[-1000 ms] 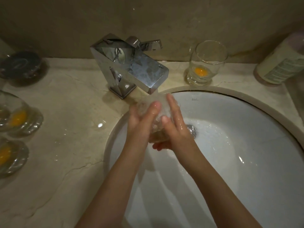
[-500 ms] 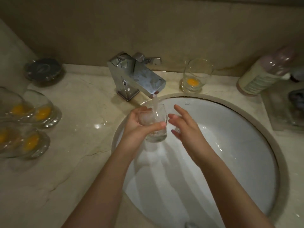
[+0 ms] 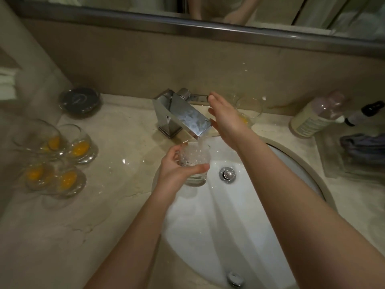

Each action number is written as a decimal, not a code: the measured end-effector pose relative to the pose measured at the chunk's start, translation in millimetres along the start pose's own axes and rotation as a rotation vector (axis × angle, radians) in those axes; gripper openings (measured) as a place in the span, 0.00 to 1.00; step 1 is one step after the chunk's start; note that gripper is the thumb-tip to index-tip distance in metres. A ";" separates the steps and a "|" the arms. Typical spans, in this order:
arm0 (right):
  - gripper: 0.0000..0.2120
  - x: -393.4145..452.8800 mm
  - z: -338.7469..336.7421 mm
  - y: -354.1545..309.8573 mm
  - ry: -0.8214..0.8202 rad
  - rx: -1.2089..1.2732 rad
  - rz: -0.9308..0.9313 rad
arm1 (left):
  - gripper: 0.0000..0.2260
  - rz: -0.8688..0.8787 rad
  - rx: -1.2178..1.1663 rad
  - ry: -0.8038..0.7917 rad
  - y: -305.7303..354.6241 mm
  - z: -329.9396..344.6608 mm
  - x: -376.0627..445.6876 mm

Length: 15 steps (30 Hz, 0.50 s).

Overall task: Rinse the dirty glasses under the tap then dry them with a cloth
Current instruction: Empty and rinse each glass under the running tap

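Observation:
My left hand (image 3: 177, 171) grips a clear glass (image 3: 195, 163) upright over the white sink (image 3: 250, 226). Water runs from the chrome tap (image 3: 183, 116) into the glass, which is full of bubbling water. My right hand (image 3: 226, 119) is raised beside the tap's spout with fingers straight, its fingertips close to the tap lever (image 3: 198, 97). It holds nothing. Several dirty glasses with orange residue (image 3: 56, 157) stand on the counter at the left. Another dirty glass (image 3: 250, 110) stands behind my right hand, partly hidden.
A dark round dish (image 3: 80, 101) sits at the back left of the marble counter (image 3: 93, 226). A bottle (image 3: 316, 115) lies at the back right, beside a clear tray (image 3: 354, 155) holding a purple item. The drain plug (image 3: 227, 174) shows in the basin.
My right hand left the glass and rose to the tap's side near the lever. My left hand keeps the glass under the stream. The view tilted up and now shows the mirror's edge.

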State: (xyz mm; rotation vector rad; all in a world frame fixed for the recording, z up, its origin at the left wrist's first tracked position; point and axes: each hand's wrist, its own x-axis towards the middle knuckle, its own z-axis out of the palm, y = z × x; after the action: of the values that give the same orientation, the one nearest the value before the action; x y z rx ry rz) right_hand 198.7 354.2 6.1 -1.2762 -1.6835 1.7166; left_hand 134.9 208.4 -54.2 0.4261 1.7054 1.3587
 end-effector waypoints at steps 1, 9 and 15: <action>0.24 4.7 1.2 -2.2 -0.001 -0.002 0.007 | 0.41 -0.008 0.001 0.000 -0.3 -1.6 -1.1; 0.23 6.4 2.3 0.0 0.029 -0.074 0.019 | 0.41 -0.060 -0.029 -0.007 -1.6 -8.7 -9.5; 0.22 -9.4 7.2 6.1 0.022 -0.022 0.002 | 0.40 -0.057 -0.044 -0.040 -0.3 -7.3 -10.0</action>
State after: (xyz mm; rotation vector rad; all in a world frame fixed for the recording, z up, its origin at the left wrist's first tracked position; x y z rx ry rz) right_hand 199.2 341.5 2.2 -1.3015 -1.6935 1.6841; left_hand 134.6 196.7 -50.2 0.3751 1.6401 1.3352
